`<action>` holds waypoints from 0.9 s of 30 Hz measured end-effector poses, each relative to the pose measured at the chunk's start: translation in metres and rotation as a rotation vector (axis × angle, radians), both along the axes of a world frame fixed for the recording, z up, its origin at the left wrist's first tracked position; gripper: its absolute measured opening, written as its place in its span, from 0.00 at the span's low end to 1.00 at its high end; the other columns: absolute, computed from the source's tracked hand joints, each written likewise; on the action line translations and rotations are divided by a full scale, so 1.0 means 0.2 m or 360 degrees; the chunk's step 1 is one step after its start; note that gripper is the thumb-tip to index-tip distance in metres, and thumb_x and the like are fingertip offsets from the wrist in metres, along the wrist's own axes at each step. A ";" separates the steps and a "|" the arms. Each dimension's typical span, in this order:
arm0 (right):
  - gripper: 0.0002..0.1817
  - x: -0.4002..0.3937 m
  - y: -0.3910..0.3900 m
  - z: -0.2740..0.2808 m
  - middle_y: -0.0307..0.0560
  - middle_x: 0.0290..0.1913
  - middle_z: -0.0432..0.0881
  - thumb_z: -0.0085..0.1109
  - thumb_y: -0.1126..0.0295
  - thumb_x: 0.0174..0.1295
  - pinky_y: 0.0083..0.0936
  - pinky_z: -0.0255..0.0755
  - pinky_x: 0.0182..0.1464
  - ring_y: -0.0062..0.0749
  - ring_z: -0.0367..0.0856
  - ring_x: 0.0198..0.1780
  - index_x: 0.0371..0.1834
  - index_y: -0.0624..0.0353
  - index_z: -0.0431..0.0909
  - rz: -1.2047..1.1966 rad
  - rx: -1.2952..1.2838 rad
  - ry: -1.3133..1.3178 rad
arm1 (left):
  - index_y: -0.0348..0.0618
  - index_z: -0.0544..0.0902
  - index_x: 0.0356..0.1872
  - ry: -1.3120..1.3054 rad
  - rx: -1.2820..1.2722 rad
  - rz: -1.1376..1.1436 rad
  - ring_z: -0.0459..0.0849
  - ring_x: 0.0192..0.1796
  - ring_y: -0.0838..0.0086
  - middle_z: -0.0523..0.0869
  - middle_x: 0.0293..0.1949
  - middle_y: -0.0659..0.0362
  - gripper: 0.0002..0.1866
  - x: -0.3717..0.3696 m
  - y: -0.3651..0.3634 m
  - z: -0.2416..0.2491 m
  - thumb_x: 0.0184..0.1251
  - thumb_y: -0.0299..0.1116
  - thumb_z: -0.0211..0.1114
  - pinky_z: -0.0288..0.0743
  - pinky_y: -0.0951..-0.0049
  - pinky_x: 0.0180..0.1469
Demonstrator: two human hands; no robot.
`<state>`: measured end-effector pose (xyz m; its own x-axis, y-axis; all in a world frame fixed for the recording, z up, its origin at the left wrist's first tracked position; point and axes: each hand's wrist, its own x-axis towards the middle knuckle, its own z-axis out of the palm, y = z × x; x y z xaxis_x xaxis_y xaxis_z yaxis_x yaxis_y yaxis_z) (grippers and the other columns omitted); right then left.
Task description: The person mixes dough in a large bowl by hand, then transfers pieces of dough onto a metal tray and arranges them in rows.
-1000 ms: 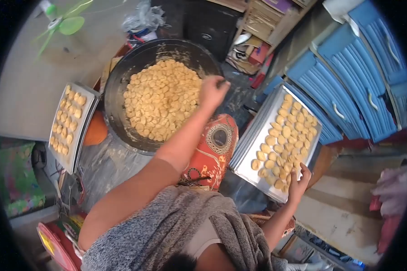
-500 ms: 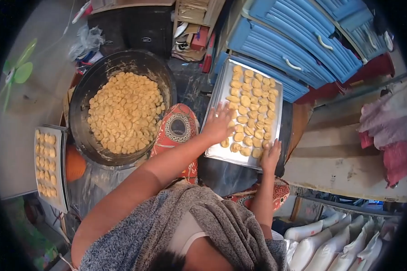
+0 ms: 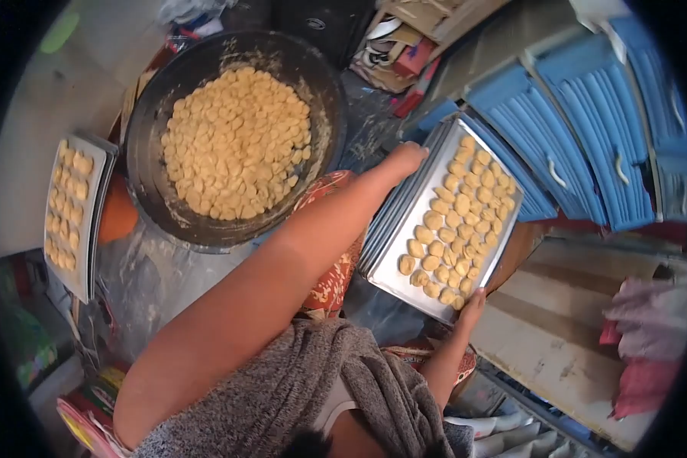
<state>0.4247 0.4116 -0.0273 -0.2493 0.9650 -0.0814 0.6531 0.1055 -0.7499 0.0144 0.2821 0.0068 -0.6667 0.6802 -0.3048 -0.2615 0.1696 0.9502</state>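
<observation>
A metal baking tray bearing rows of small round dough pieces lies tilted in view, on top of a stack of trays. My left hand is closed at the far left edge of the tray; its fingertips are hidden. At the near right corner, my right hand grips the rim, fingers along the outer side. To the left, a large black tub holds a heap of similar dough pieces.
Another stack of trays, also topped with dough pieces, stands at the far left beside an orange object. Blue drawers border the tray on the right. A patterned red cloth covers my leg between tub and tray.
My left hand has moved off the dough pieces to the tray's far left edge. My right hand stays at the near right corner, now gripping the rim. The camera view has turned.
</observation>
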 end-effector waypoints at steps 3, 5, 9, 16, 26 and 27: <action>0.34 -0.05 -0.09 0.21 0.56 0.63 0.68 0.41 0.46 0.68 0.34 0.58 0.64 0.41 0.66 0.63 0.64 0.68 0.62 -0.0042 -0.0780 0.0754 | 0.33 0.76 0.53 -0.0131 -0.0069 -0.0021 0.77 0.55 0.54 0.78 0.53 0.43 0.23 -0.15 0.11 -0.10 0.66 0.43 0.54 0.67 0.60 0.55; 0.37 0.03 -0.06 0.17 0.53 0.63 0.68 0.39 0.42 0.67 0.35 0.60 0.63 0.42 0.67 0.62 0.65 0.67 0.61 -0.0047 -0.0791 0.0644 | 0.32 0.75 0.53 -0.0029 -0.0183 -0.0025 0.77 0.55 0.53 0.78 0.54 0.43 0.23 -0.22 0.12 -0.12 0.66 0.43 0.53 0.68 0.59 0.54; 0.43 0.08 -0.06 0.09 0.52 0.64 0.67 0.36 0.35 0.63 0.38 0.60 0.64 0.44 0.66 0.62 0.66 0.65 0.59 -0.0273 -0.0846 0.0519 | 0.31 0.78 0.48 -0.0110 -0.0409 -0.0023 0.78 0.53 0.52 0.79 0.52 0.43 0.21 -0.30 0.16 -0.23 0.64 0.39 0.54 0.69 0.57 0.52; 0.46 0.09 -0.04 0.07 0.50 0.68 0.61 0.37 0.32 0.61 0.39 0.55 0.67 0.43 0.61 0.66 0.69 0.61 0.54 -0.0303 -0.0890 0.0482 | 0.37 0.84 0.41 0.0018 -0.0655 -0.0615 0.81 0.49 0.51 0.82 0.47 0.45 0.15 -0.25 0.06 -0.02 0.56 0.28 0.53 0.72 0.57 0.53; 0.45 0.05 -0.09 0.09 0.48 0.69 0.61 0.38 0.32 0.60 0.41 0.54 0.67 0.44 0.60 0.67 0.70 0.57 0.54 -0.0210 -0.0978 0.0445 | 0.27 0.75 0.50 -0.0068 -0.0523 -0.0890 0.85 0.34 0.52 0.78 0.48 0.39 0.18 -0.23 0.20 -0.21 0.61 0.28 0.48 0.82 0.56 0.32; 0.45 0.06 -0.08 0.09 0.48 0.69 0.61 0.38 0.32 0.60 0.41 0.54 0.67 0.44 0.60 0.67 0.70 0.57 0.54 -0.0214 -0.0972 0.0449 | 0.34 0.77 0.51 -0.0032 -0.0538 -0.0911 0.77 0.49 0.52 0.75 0.54 0.44 0.18 -0.23 0.20 -0.20 0.61 0.28 0.50 0.64 0.44 0.48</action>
<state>0.4358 0.3953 -0.0101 -0.2222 0.7907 -0.5705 0.4017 -0.4589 -0.7925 -0.0326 0.3213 -0.0323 -0.2202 0.7899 -0.5723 -0.0586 0.5750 0.8161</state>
